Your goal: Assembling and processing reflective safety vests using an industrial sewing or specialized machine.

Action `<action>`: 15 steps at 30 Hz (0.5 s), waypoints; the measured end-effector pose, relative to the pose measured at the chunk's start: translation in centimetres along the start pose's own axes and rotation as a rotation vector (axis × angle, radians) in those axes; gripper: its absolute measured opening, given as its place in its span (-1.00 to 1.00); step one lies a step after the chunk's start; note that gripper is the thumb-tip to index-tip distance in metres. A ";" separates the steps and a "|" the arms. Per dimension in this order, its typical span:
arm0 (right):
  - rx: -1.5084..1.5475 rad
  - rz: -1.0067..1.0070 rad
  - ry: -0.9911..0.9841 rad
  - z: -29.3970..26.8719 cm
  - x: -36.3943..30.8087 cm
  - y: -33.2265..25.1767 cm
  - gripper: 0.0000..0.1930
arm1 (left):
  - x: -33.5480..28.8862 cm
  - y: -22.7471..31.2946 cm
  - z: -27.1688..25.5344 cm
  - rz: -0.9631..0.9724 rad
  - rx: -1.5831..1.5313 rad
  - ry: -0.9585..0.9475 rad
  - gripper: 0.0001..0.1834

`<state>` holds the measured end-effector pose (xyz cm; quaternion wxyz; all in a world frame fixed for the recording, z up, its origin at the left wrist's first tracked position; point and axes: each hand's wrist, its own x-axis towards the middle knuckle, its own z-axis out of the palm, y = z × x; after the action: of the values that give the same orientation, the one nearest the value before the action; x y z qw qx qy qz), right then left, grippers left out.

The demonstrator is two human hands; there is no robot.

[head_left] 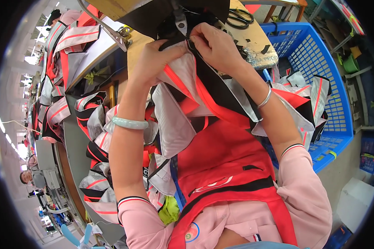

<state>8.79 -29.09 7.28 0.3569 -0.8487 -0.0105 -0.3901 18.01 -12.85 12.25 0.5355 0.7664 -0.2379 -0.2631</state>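
Both my hands are at a dark sewing machine (181,24), close under its metal needle part. My left hand (156,60) is closed on the left side of a grey, black and neon-red fabric piece (183,68), thumb on top. My right hand (215,45) pinches the black edge of the same piece beside the needle area. The cloth hangs from the machine over my red apron (224,155). Just where the needle meets the cloth is too dark to make out.
Black-handled scissors (239,18) and dark scraps (265,49) lie on the worn tabletop (262,60). A blue plastic basket (334,118) with similar pieces stands at right. More sewn pieces (97,151) are heaped at left. Other people are in the left background.
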 end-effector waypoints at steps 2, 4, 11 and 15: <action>0.003 0.024 -0.014 0.1 0.2 0.0 -0.86 | 0.4 -0.4 -0.4 0.062 0.006 -0.022 -0.17; 0.004 0.017 -0.005 0.2 0.3 0.1 -0.86 | 0.3 -0.3 -0.1 0.058 0.010 -0.002 -0.36; -0.002 -0.033 0.053 0.3 0.5 0.2 -0.88 | 0.3 -0.4 -0.3 0.052 -0.019 0.018 -0.36; 0.162 0.157 0.127 -1.3 1.2 0.1 -0.84 | 0.0 -0.5 -1.2 0.045 -0.072 0.021 -0.24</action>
<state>8.77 -30.24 8.58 0.4536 -0.7890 0.0469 -0.4118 18.88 -11.81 12.10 0.5711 0.7438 -0.2397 -0.2513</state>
